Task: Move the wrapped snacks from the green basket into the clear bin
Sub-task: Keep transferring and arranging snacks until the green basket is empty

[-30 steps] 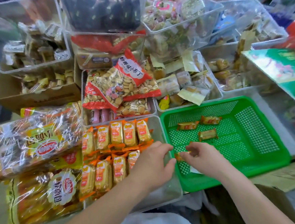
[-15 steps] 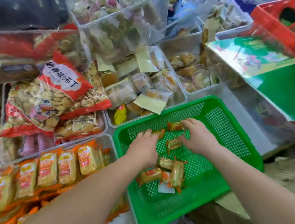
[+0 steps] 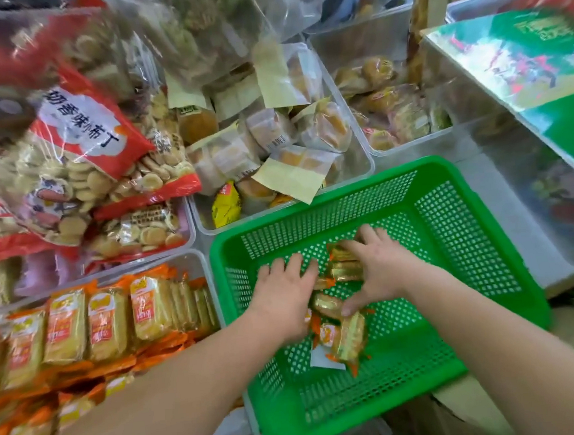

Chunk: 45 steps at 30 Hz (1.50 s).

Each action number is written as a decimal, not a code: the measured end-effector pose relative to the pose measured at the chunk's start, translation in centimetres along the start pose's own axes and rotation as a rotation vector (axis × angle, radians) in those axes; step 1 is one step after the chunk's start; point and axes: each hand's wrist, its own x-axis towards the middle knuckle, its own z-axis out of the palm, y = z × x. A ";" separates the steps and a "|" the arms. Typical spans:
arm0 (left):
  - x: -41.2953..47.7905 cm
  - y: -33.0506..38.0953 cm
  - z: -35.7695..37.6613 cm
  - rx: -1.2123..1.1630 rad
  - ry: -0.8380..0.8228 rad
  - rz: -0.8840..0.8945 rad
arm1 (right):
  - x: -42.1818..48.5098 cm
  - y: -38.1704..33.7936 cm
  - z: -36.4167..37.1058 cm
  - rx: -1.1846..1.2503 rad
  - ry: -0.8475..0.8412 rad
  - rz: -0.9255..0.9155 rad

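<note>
Several gold-and-orange wrapped snacks (image 3: pixel 348 337) lie bunched in the middle of the green basket (image 3: pixel 469 237). My left hand (image 3: pixel 284 293) lies palm down on the basket floor, fingers straight, pressing against the left side of the bunch. From the right, my right hand (image 3: pixel 384 271) spreads its fingers over the upper snacks (image 3: pixel 346 268), its thumb touching one lower down. A white slip of paper (image 3: pixel 322 358) lies under the snacks. The clear bin (image 3: pixel 179 260) stands left of the basket, holding rows of the same orange-wrapped snacks (image 3: pixel 108 324).
Clear tubs of wrapped buns (image 3: pixel 272 139) and pastries (image 3: pixel 384 113) stand behind the basket. Red-and-clear biscuit bags (image 3: pixel 79 165) pile up at the back left. A green glossy box (image 3: pixel 525 71) leans at the right over a metal surface (image 3: pixel 504 207).
Both hands have drawn closer together in the basket, pushing the far snacks down toward the bunch in the middle. The view has tipped closer to the basket.
</note>
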 end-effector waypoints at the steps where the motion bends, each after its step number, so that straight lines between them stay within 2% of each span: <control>1: 0.0 -0.2 0.1 0.010 0.001 -0.004 | -0.2 0.0 -0.2 -0.021 -0.036 -0.007; 5: 0.0 -0.8 0.9 0.009 -0.024 -0.015 | -1.3 -0.7 0.7 -0.268 -0.158 -0.020; 8: 0.5 -0.3 1.3 -0.016 -0.038 0.036 | -1.6 -1.2 2.6 -0.330 -0.081 -0.057; 13: 0.9 -0.1 1.4 -0.037 -0.009 0.049 | -2.0 -1.3 4.1 -0.279 0.010 -0.140; 18: 0.8 -0.7 1.2 -0.185 0.035 -0.022 | -1.8 0.2 3.4 -0.160 0.072 -0.131; 21: 0.7 -1.1 0.6 -0.456 0.117 -0.110 | -1.7 1.5 3.4 -0.125 0.102 -0.052; 25: -0.3 0.7 0.0 -0.813 0.152 -0.150 | -1.6 2.9 4.1 0.050 0.080 0.139; 29: -1.4 2.6 2.0 -1.069 0.106 -0.404 | -2.5 3.1 3.2 0.463 0.069 0.285; 33: -3.3 5.1 4.0 -1.365 0.070 -0.652 | -3.4 1.1 3.0 0.684 0.037 0.190; 36: -3.5 6.6 4.9 -1.377 0.076 -0.709 | -3.0 0.2 4.1 0.641 -0.064 0.119; 39: -3.1 6.9 6.1 -1.353 0.096 -0.737 | -2.9 -0.1 4.4 0.681 -0.081 0.126; 45: -2.8 7.2 6.1 -1.356 0.185 -0.656 | -2.6 -0.4 4.5 0.707 -0.072 0.161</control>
